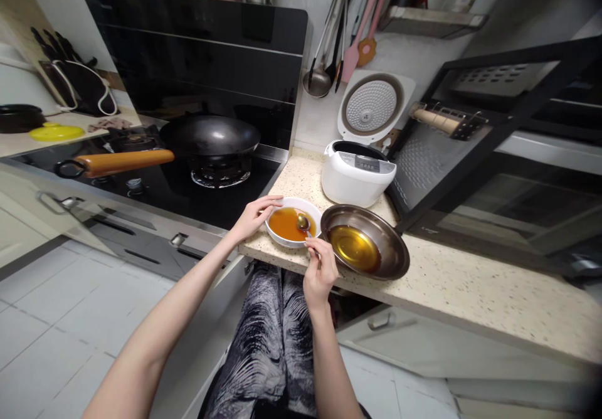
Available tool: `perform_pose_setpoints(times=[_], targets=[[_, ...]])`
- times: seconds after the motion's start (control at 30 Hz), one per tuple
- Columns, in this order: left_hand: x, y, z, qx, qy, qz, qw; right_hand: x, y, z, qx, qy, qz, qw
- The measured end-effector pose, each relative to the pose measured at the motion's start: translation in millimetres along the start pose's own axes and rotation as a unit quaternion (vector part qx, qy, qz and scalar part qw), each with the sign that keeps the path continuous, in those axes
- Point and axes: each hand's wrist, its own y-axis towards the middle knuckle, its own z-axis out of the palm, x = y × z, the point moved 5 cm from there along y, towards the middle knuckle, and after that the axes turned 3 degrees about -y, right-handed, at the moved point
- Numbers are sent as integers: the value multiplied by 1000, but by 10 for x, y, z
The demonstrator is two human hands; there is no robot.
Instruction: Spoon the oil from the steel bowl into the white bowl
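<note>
A white bowl (276,234) of amber-brown liquid stands near the counter's front edge. My left hand (258,215) steadies its left rim, fingers laid over the edge. Pinched by the handle in my right hand (320,265) is a metal spoon (303,222), its head at the liquid inside the bowl. Just to the right, almost touching the white bowl, sits a wide metal bowl (394,253) with yellow oil-like liquid in the bottom, tilted in my view.
Behind the bowls is a white rice cooker (348,177) with its lid up. A black wok (211,137) with a wooden handle (125,162) rests on the stove to the left. Utensils hang on the wall. Below the counter, a drawer (230,275) is pulled out beside my legs.
</note>
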Motion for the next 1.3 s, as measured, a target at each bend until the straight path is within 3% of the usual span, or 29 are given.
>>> perform_pose_setpoints(times=[0.57, 1.3], targets=[[24, 5, -1, -1, 4, 1, 1000, -75, -50, -31, -44, 52, 83, 994], [41, 4, 3, 0, 8, 5, 1000, 20, -6, -193, -77, 86, 65, 991]])
